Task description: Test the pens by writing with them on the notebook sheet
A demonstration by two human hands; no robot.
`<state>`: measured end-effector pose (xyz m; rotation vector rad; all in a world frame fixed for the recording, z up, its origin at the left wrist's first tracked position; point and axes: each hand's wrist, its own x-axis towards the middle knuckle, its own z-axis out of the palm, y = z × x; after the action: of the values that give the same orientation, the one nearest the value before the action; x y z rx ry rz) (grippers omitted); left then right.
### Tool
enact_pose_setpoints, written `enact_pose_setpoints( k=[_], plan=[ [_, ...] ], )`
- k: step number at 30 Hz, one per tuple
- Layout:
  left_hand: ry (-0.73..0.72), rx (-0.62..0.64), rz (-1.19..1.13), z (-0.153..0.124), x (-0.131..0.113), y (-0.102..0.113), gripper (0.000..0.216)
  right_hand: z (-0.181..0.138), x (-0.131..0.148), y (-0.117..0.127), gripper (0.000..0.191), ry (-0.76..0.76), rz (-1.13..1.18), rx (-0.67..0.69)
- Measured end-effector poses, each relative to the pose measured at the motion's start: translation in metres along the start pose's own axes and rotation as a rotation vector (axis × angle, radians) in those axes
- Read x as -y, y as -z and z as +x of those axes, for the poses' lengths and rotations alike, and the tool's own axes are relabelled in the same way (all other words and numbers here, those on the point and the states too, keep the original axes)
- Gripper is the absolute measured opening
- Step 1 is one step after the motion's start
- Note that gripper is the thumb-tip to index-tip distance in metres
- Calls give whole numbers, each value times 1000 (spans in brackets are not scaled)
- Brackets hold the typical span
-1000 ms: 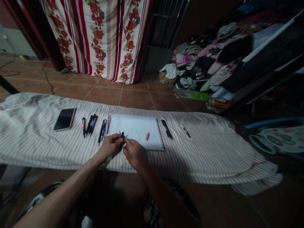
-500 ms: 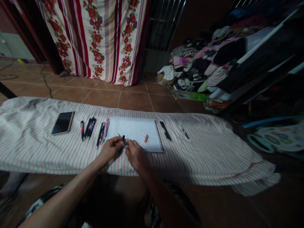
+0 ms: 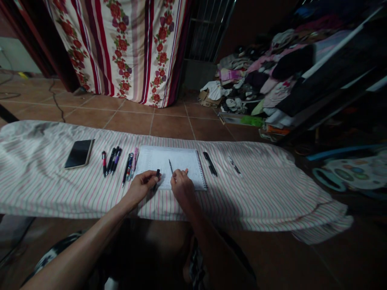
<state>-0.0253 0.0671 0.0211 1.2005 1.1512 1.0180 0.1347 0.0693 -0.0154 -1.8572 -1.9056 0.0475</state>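
My left hand (image 3: 143, 184) is closed on a short black pen part (image 3: 157, 173), held upright over the left side of an open spiral notebook (image 3: 157, 157). My right hand (image 3: 183, 186) pinches a thin dark pen refill (image 3: 170, 166), its pointed end aimed up and left above the page. A small orange piece (image 3: 186, 170) lies on the page, mostly hidden behind the right fingers. Several pens (image 3: 128, 168) lie along the notebook's left edge, close to my left hand. To the right of the spiral binding rests a black pen (image 3: 210, 164).
The striped cloth (image 3: 266, 193) covers a long low surface. On it are a phone (image 3: 79, 154), more pens (image 3: 114, 160) and a clear-barrelled pen (image 3: 234, 166). Beyond are a tiled floor (image 3: 127, 118), a flowered curtain (image 3: 133, 52) and a heap of clothes (image 3: 254, 76).
My right hand has moved right, away from the left hand, with the thin refill in it. It now partly covers the orange piece. My left hand stays nearly in place.
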Motion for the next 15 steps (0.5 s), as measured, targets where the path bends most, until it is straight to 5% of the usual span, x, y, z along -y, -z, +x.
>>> enact_pose_setpoints(
  k=[8, 15],
  plan=[
    [-101, -38, 20, -8, -11, 2, 25, -2, 2, 3, 9, 50, -47, -1],
    [-455, -99, 243, -25, -31, 11, 14, -4, 3, 5, 10, 53, -41, -1]
  ],
)
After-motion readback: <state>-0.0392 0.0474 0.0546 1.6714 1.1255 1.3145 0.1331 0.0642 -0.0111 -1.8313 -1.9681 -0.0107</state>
